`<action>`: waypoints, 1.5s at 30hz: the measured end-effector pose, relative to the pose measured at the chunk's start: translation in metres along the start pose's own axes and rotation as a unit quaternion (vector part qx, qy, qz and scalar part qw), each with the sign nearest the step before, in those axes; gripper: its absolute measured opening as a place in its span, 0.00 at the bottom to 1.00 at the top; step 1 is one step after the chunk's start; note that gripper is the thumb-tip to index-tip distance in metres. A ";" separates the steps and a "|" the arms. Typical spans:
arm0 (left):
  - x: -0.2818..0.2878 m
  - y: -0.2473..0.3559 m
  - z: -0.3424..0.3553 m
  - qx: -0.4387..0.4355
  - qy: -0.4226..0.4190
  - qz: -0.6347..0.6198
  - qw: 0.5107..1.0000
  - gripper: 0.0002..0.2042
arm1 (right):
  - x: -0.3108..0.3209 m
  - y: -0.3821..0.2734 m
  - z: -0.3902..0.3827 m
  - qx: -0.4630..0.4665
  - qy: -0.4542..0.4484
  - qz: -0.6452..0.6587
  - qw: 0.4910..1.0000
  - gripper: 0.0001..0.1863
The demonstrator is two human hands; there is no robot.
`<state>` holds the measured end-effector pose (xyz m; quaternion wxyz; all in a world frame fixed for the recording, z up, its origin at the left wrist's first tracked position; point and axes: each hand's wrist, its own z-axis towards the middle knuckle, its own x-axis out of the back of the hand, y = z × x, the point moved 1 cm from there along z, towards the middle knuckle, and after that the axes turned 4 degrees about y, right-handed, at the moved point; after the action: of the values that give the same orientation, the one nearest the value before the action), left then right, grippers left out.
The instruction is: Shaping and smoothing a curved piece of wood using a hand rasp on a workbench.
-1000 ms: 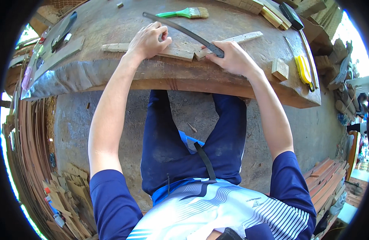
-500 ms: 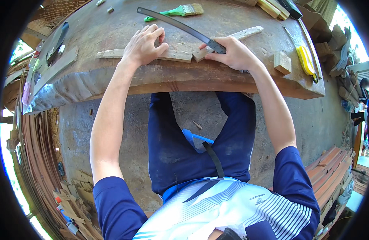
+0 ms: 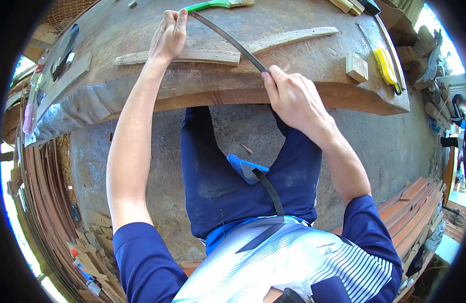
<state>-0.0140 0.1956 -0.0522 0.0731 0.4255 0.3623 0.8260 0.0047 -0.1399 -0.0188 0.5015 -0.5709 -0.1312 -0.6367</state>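
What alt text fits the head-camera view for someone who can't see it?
A dark, narrow strip is held above a workbench, the right hand gripping its near end and the left hand at its far end. Pale wooden pieces lie below it, with a green-handled brush beyond.

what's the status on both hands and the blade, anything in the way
Right hand gripping near end of dark blade; left hand at far tip, grip unclear. Blade slanting over wood strips. Green brush close to left hand.
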 end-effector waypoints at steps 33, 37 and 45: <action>0.000 0.007 -0.006 -0.041 -0.075 0.201 0.976 0.47 | -0.007 -0.034 -0.046 -0.072 -0.076 -0.062 0.993 0.14; -0.004 0.008 -0.008 -0.069 -0.037 0.176 0.981 0.42 | -0.012 -0.036 -0.049 -0.075 -0.090 -0.060 0.991 0.12; -0.004 -0.003 -0.003 -0.106 -0.045 0.196 0.974 0.42 | -0.009 -0.043 -0.044 -0.088 -0.122 -0.066 0.986 0.06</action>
<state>-0.0145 0.1942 -0.0584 -0.0297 0.5151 0.1784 0.8379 -0.0568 -0.1477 -0.0223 0.3862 -0.6764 -0.1722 -0.6030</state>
